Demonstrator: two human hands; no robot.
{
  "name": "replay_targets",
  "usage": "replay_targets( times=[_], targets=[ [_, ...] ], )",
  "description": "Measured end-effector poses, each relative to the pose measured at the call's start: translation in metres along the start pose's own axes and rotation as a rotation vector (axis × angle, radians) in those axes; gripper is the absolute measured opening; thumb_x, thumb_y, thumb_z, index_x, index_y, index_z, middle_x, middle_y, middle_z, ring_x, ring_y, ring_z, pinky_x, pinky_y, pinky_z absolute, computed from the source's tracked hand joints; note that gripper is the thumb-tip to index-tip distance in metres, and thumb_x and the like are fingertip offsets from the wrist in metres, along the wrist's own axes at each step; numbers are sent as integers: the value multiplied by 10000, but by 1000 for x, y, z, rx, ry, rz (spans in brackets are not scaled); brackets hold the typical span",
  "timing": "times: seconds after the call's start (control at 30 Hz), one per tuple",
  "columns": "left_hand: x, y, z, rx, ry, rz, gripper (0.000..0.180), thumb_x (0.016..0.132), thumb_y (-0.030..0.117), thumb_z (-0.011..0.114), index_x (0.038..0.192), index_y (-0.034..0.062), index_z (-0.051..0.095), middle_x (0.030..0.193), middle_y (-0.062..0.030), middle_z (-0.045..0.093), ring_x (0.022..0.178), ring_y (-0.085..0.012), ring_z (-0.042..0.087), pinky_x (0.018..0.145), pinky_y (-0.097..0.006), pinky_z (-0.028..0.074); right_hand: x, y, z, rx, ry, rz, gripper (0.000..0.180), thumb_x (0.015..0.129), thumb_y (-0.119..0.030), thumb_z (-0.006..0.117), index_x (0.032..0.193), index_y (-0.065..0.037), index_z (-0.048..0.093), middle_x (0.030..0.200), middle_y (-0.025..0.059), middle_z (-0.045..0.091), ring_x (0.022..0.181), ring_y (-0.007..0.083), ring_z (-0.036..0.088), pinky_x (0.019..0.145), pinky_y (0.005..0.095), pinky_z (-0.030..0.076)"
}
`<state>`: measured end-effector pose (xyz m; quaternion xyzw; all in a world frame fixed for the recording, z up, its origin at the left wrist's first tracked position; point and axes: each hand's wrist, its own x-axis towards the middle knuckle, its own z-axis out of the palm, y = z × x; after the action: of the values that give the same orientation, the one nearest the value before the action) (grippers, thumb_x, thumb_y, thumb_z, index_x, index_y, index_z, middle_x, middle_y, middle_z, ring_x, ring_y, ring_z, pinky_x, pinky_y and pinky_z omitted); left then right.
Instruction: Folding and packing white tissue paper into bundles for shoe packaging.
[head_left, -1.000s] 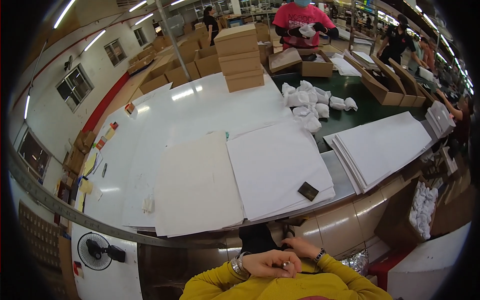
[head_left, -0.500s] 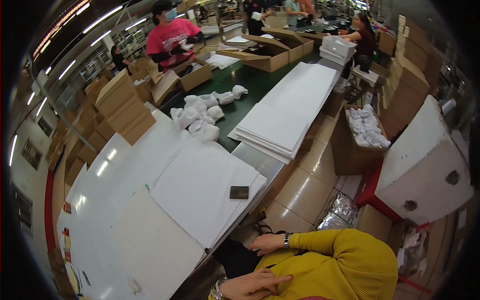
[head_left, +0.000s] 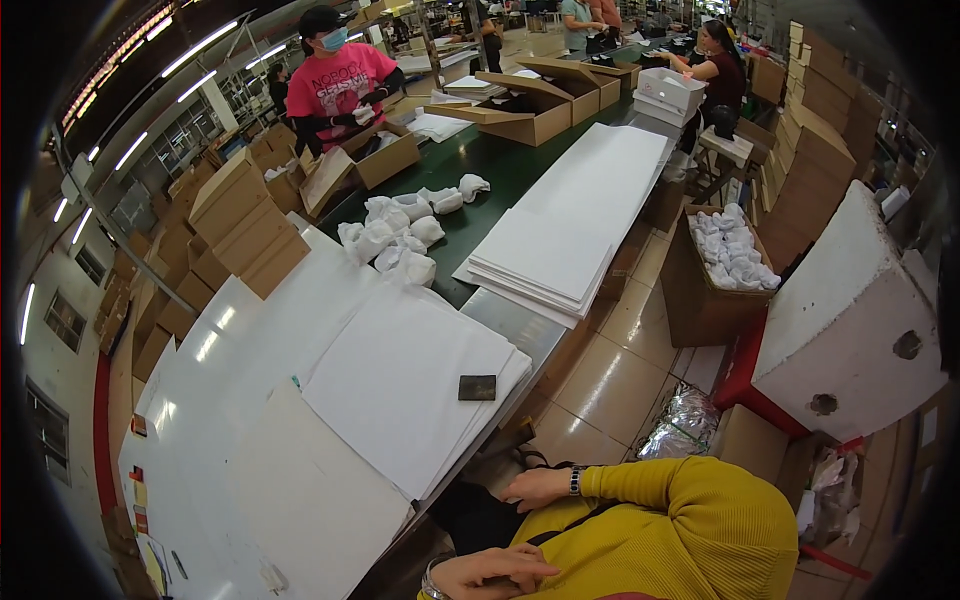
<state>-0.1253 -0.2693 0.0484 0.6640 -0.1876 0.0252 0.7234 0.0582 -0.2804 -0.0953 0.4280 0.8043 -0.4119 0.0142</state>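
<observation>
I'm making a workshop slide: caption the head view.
Left hand and right hand close to a yellow shirt, with a small dark block on white sheets nearby.

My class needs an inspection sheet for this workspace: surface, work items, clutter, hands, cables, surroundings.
Surface: glossy white table, dark green surface beyond.
Work items: white sheets beside cream sheet; small dark block on the white ones.
Clutter: white bundles heaped beyond the sheets; pen-like object near the table's left edge.
Hands: left hand and right hand both by the yellow top; nothing seen held.
Cables: nothing seen clearly.
Surroundings: stacked cardboard boxes; co-worker in pink top.
</observation>
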Motion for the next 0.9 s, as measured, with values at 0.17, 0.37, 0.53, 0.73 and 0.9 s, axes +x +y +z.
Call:
replay_targets(
  times=[0.17, 0.37, 0.53, 0.73, 0.9],
  targets=[
    [-8, -10, 19, -415, 589, 278, 391, 812, -83, 497, 1201, -43, 491, 845, -231, 605, 799, -280, 554, 842, -476, 380, -4, 3, 0, 13, 12, -17, 434, 805, -217, 627, 1194, -48, 534, 1044, 197, 623, 958, 344, 603, 784, 417, 495],
    [-21, -5, 1, -38, 958, -18, 576, 795, -84, 565, 1341, -19, 393, 1236, -194, 538, 1175, -262, 502, 998, -374, 371, -6, 6, 1, 77, 59, -17, 413, 765, -201, 656, 1136, -46, 560, 1041, 185, 620, 973, 358, 589, 805, 425, 482],
    [-74, -9, -23, 707, 1516, -503, 572, 764, -31, 614, 1308, -8, 438, 1324, -220, 455, 1235, -306, 439, 1019, -399, 343, -6, 10, 1, 73, 114, 6, 400, 761, -196, 654, 1123, -51, 569, 1038, 182, 623, 967, 359, 592, 802, 426, 483],
    [-207, -60, -40, 1172, 1801, -962, 553, 834, 157, 605, 1343, 52, 413, 1450, -198, 276, 1323, -377, 275, 1053, -495, 254, -2, 7, 10, 60, 18, -7, 417, 765, -192, 649, 1138, -27, 564, 1029, 192, 630, 963, 354, 599, 795, 428, 491],
    [-240, -113, -39, 1122, 1904, -1620, 559, 915, 405, 462, 1391, 131, 358, 1496, -165, 182, 1374, -368, 154, 1072, -580, 123, 4, 3, 15, -36, -33, -53, 430, 807, -200, 629, 1194, -32, 545, 1058, 182, 627, 987, 336, 594, 831, 417, 483]
  ],
)
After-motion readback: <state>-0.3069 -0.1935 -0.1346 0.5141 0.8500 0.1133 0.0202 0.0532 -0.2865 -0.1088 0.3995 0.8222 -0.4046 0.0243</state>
